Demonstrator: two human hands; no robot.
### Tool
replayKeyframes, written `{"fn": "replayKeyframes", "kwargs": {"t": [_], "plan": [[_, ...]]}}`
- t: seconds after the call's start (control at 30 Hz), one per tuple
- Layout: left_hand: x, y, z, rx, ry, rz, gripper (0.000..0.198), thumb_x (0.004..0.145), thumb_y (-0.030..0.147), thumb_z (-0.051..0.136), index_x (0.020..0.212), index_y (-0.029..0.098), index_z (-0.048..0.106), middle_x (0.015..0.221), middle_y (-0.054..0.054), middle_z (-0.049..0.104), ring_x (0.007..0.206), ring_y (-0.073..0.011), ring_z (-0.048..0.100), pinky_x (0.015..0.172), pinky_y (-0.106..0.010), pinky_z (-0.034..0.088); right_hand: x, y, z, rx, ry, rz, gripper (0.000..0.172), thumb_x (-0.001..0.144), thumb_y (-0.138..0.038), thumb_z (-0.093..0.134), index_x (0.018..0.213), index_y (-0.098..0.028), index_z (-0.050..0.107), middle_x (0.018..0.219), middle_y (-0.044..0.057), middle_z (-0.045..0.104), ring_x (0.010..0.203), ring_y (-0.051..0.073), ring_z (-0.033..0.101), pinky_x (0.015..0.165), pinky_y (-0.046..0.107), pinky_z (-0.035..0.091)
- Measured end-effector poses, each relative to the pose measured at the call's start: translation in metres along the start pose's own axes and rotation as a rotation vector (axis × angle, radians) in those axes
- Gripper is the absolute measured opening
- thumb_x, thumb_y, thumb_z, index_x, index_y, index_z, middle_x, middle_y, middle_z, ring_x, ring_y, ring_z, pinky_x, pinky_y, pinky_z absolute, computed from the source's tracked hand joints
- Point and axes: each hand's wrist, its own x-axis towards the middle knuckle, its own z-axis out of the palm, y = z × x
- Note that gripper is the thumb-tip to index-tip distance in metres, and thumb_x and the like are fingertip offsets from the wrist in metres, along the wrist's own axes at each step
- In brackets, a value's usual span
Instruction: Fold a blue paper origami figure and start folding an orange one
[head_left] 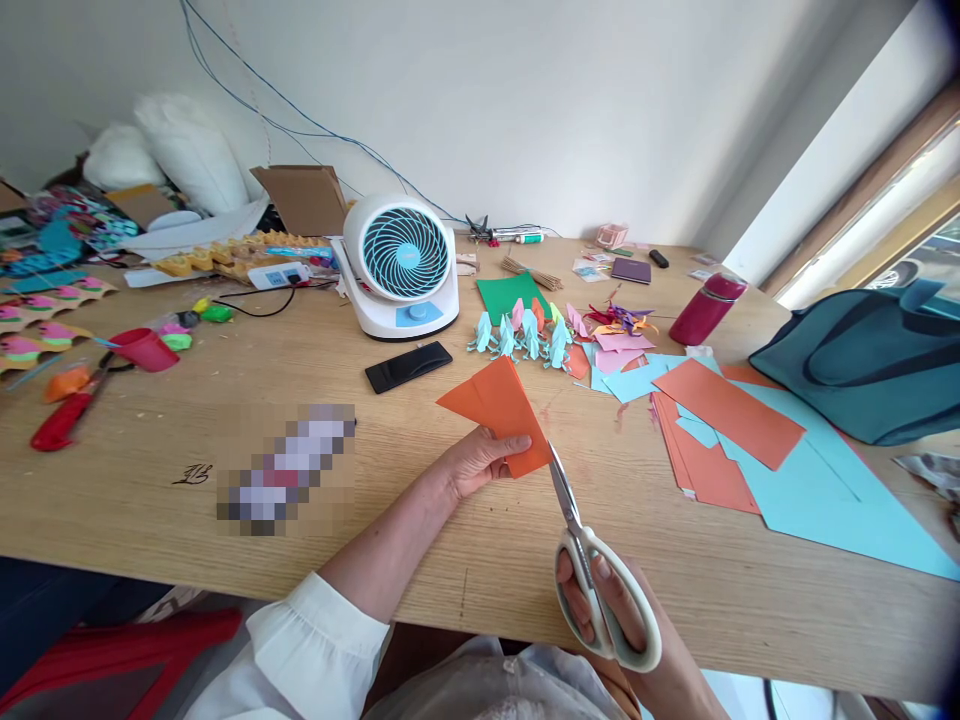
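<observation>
Folded orange paper (504,405) is pinched in my left hand (484,460), thumb on top and fingers beneath, held above the table. One pointed flap of it sticks out to the left. My right hand (600,595) grips white-handled scissors (577,535), its fingers through the loops. The blades point up and away, their tips at the paper's lower right edge. Whether the blades have cut into the paper I cannot tell. Beyond the paper stands a group of small folded light-blue paper figures (531,335).
A white fan (405,265) stands at the back, a black case (409,367) before it. To the right lie orange sheets (731,410) and light-blue sheets (832,490), near a magenta bottle (707,308) and a teal bag (862,360). A red cup (150,350) is at left.
</observation>
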Motion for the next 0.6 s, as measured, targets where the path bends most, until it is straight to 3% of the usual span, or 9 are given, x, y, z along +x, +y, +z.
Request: {"fn": "replayKeyframes", "kwargs": {"t": [0.6], "plan": [[-0.002,-0.001,0.0,0.056,-0.02,-0.007,0.051,0.048,0.029,0.096,0.092,0.016,0.074,0.1,-0.007,0.075,0.084,-0.017,0.069,0.07,-0.024,0.054,0.001,-0.001,0.016,0.163,0.018,0.014,0.048,0.092,-0.062,0.052,0.087,-0.016,0.063,0.059,-0.002,0.045,0.049,0.008,0.035,0.045,0.022,0.026]]}}
